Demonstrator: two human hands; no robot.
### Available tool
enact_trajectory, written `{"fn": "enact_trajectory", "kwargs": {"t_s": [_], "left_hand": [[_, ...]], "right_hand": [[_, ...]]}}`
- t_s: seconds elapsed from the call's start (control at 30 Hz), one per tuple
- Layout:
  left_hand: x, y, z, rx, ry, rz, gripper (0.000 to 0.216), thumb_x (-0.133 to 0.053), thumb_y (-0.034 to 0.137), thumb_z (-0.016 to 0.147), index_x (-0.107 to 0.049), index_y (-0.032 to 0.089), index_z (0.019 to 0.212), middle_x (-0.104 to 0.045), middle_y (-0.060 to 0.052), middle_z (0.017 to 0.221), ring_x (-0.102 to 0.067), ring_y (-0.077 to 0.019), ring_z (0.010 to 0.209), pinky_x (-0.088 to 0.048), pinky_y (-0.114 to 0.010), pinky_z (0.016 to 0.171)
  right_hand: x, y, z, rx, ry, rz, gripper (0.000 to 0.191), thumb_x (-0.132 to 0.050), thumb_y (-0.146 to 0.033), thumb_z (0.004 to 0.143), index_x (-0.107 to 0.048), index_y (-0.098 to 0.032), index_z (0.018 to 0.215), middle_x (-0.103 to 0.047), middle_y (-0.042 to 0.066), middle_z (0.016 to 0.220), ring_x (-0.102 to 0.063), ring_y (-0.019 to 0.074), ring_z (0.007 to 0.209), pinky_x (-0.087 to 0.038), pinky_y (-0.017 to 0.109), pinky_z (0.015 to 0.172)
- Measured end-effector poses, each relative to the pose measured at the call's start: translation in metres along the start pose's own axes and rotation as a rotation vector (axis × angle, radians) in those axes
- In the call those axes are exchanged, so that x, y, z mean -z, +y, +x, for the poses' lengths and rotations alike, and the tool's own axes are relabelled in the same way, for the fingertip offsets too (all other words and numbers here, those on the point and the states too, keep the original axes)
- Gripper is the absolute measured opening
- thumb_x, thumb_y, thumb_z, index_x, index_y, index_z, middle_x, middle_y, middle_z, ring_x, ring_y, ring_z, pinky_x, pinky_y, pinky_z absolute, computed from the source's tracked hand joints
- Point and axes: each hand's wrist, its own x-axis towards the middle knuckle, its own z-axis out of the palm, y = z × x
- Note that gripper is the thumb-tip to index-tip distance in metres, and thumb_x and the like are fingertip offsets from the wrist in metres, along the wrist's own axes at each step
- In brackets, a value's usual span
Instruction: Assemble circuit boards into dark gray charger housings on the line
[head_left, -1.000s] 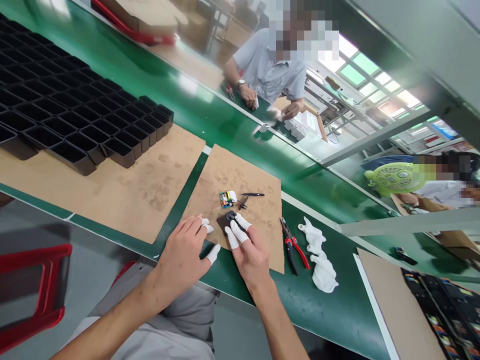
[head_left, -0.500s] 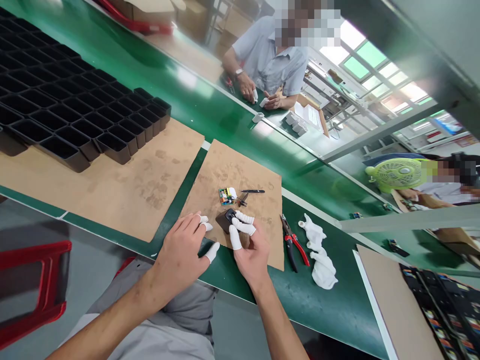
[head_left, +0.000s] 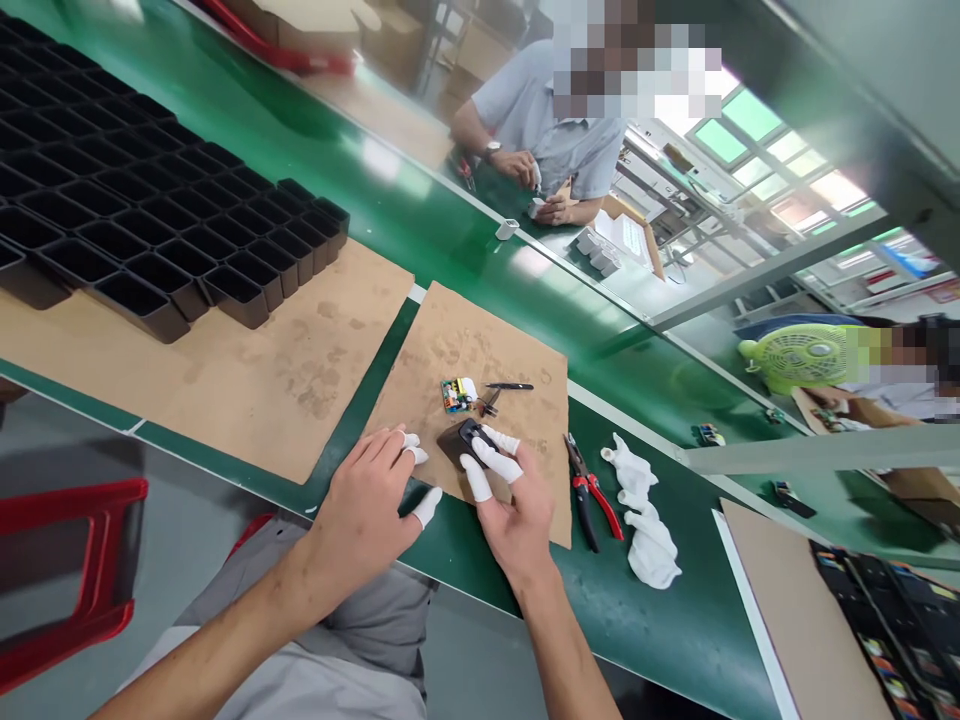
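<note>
My right hand (head_left: 521, 505), with white finger cots on its fingertips, grips a small black plastic case (head_left: 453, 446) at its near end on the cardboard sheet (head_left: 450, 325). Left of the case, my left hand (head_left: 367, 495) hovers or rests at the cardboard's front edge. Its fingers are apart and hold nothing, and white cots cover some tips. Just beyond the case lies a small circuit board (head_left: 454, 396) with yellow and white parts. Beside the board are a small dark part with thin leads (head_left: 489, 403) and a slim black tool (head_left: 510, 386).
Red-and-black pliers (head_left: 589, 490) and crumpled white gloves (head_left: 651, 548) lie to the right. Rows of black open cases (head_left: 240, 285) fill the left. A co-worker (head_left: 551, 130) handles small pale parts across the green bench. A red stool (head_left: 82, 580) stands lower left.
My right hand has shifted slightly rightward over the black case, its fingers further round the end. The left hand stays nearly still. The co-worker's hands have drawn together. The view has shifted slightly.
</note>
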Motion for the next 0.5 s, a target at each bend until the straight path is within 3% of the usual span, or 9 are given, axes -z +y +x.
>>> {"fn": "enact_trajectory", "kwargs": {"t_s": [0.2,0.4,0.5], "left_hand": [[-0.0005,0.001,0.0007,-0.008,0.022,0.016,0.022,-0.07,0.022,0.094,-0.07,0.017,0.116,-0.079,-0.02,0.132,-0.07,-0.0405,0.142,-0.063,-0.058,0.118],[-0.0006,0.0012,0.0004,-0.001,0.011,-0.004,0.021,-0.071,0.023,0.094,-0.07,0.019,0.114,-0.078,-0.02,0.134,-0.07,-0.0402,0.142,-0.063,-0.058,0.118],[0.0002,0.0009,0.0003,0.008,-0.002,0.007,0.02,-0.071,0.023,0.094,-0.071,0.019,0.114,-0.077,-0.021,0.136,-0.07,-0.0398,0.143,-0.061,-0.058,0.12]], "right_hand": [[-0.0009,-0.0037,0.0016,-0.035,-0.002,-0.013,0.04,-0.076,-0.009,0.103,-0.08,-0.029,0.137,-0.082,0.01,0.117,-0.084,0.0253,0.106,-0.073,0.036,0.087],[0.0066,-0.0041,0.0001,-0.098,0.09,-0.041,0.042,-0.078,-0.01,0.102,-0.077,-0.028,0.14,-0.082,0.012,0.126,-0.082,0.0276,0.115,-0.071,0.043,0.099],[0.0019,-0.0006,-0.004,-0.094,0.051,-0.052,0.032,-0.078,-0.012,0.102,-0.08,-0.026,0.131,-0.083,0.01,0.116,-0.084,0.0261,0.106,-0.073,0.038,0.088]]}}
